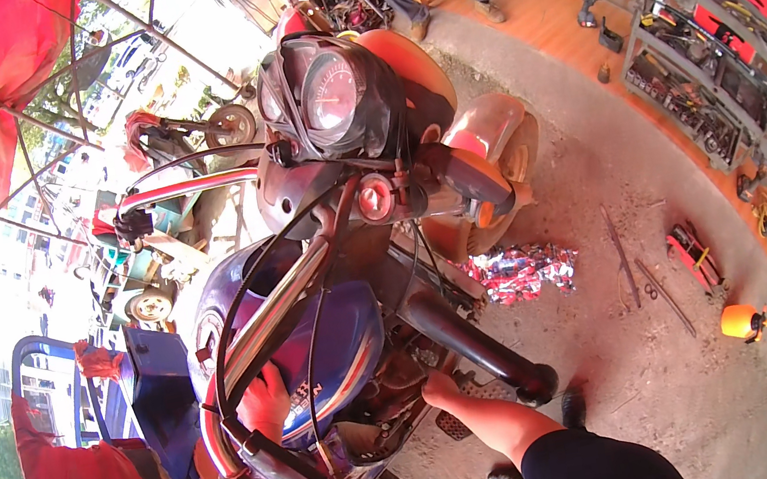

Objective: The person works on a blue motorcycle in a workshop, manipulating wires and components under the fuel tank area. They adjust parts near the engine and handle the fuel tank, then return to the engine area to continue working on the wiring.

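In the head view, the motorcycle (373,267) stands on the grey floor (634,401), apart from its right edge, long axis diagonal, front toward upper right. Left hand (267,401) lies against the blue tank (333,334), right (441,389) beneath it; both grips one cannot tell.

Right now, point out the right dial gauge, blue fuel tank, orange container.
Right dial gauge (332,96), head view: dial face.
Blue fuel tank (345,315), head view: blue side.
Orange container (736,321), head view: body.

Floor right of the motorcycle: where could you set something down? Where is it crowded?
Bare floor lies between the black shoe and long rods, and below the orange container in the picture. Crowded: around the rods and red object.
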### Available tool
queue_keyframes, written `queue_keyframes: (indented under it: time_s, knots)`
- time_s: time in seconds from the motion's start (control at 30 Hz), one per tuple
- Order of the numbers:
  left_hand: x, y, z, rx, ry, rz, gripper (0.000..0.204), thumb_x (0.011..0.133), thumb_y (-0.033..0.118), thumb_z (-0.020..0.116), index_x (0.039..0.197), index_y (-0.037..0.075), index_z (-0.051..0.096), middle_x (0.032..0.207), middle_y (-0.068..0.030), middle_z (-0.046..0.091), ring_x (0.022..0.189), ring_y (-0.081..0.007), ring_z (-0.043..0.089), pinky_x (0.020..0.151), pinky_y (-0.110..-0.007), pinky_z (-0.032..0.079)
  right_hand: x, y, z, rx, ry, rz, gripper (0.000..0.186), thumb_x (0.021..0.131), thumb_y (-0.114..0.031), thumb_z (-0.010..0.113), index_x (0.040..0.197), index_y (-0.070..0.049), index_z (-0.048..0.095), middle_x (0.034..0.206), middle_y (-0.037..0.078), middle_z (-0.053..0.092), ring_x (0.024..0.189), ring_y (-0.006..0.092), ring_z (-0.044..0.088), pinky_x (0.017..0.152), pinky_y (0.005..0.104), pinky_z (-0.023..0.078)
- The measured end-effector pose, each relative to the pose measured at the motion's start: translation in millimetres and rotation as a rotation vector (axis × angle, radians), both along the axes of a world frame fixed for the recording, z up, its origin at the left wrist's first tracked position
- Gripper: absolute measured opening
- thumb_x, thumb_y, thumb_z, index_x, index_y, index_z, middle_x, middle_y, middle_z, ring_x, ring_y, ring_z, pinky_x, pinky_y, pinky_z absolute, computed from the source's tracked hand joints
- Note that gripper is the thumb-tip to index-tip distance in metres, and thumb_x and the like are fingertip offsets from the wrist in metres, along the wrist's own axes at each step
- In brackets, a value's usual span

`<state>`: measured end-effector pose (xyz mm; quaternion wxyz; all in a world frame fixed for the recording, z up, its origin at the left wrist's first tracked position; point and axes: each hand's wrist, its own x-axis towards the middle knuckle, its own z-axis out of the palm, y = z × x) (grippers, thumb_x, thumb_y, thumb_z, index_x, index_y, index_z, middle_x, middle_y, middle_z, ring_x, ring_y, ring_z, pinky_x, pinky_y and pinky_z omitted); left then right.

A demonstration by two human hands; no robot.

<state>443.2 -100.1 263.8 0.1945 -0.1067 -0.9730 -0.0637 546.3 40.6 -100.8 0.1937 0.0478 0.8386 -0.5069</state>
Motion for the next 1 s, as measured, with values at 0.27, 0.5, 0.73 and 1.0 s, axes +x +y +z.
queue_keyframes:
  time_s: [0.27,0.5,0.73,1.0]
  knots:
    - [1.1,1.3,-0.8,0.025,-0.004,-0.032,0.036,0.087,0.020,0.049,0.117,0.001,0.054,0.113,-0.0245,0.055,0.105,-0.0430,0.050,0.092,-0.050,0.035,7.3,-13.0,-21.7,-0.044,-0.219,-0.177,0.025,0.083,-0.015,0.050,0.098,0.003,0.059,0.091,0.027,0.064,0.090,0.0425,0.062,0.075,0.0480,0.050]
    - [0.6,-11.3,-1.6,-0.065,0.037,-0.036,0.042,0.087,0.022,0.050,0.123,0.001,0.051,0.120,-0.0263,0.052,0.115,-0.0441,0.044,0.102,-0.050,0.028,-4.7,-38.1,-19.6,-0.049,-0.057,-0.147,0.018,0.078,-0.012,0.056,0.091,0.001,0.053,0.084,0.024,0.062,0.086,0.0415,0.061,0.073,0.0491,0.049]
    - [-16.4,11.1,-8.9,-0.049,0.048,-0.070,0.037,0.087,0.021,0.051,0.118,0.002,0.055,0.114,-0.0253,0.056,0.107,-0.0444,0.051,0.093,-0.049,0.038,-22.4,7.3,-30.0,0.121,0.093,0.093,0.015,0.081,-0.010,0.050,0.085,0.001,0.059,0.077,0.025,0.063,0.074,0.0398,0.063,0.060,0.0481,0.049]
    - [7.4,-5.6,-3.9,-0.016,0.037,0.003,0.038,0.087,0.021,0.051,0.119,0.001,0.054,0.116,-0.0263,0.054,0.110,-0.0453,0.047,0.096,-0.051,0.033,82.6,-12.2,-40.3,-0.127,-0.476,-0.069,0.022,0.078,-0.014,0.048,0.077,0.003,0.062,0.062,0.019,0.062,0.055,0.0305,0.062,0.048,0.0442,0.046]
